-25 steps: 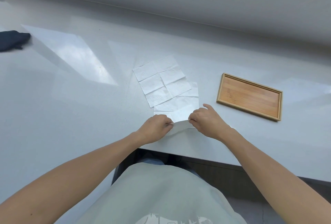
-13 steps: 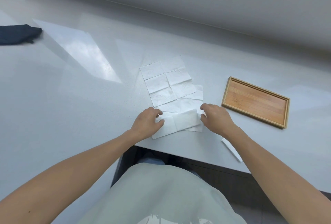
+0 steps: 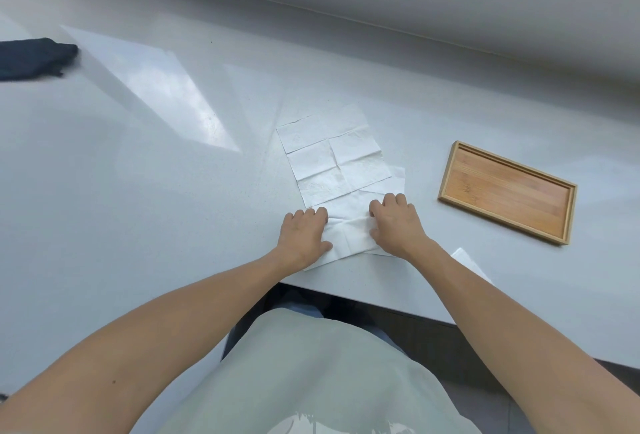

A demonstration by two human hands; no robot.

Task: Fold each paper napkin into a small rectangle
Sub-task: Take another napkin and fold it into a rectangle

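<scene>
A white paper napkin (image 3: pixel 349 236), folded into a strip, lies near the table's front edge. My left hand (image 3: pixel 303 232) presses down on its left end and my right hand (image 3: pixel 398 225) on its right end, fingertips bent onto the paper. Just beyond the hands lies an unfolded, creased napkin (image 3: pixel 332 156), overlapping another white sheet (image 3: pixel 396 180) that shows at its right side.
An empty wooden tray (image 3: pixel 505 191) sits to the right of the napkins. A folded white piece (image 3: pixel 467 260) lies by my right forearm near the table edge. A dark cloth (image 3: pixel 31 57) rests at the far left. The grey wall runs along the back.
The near edge of the napkin, lifted a second ago, has been folded over away from me and laid flat. Both hands moved forward and now press it down.
</scene>
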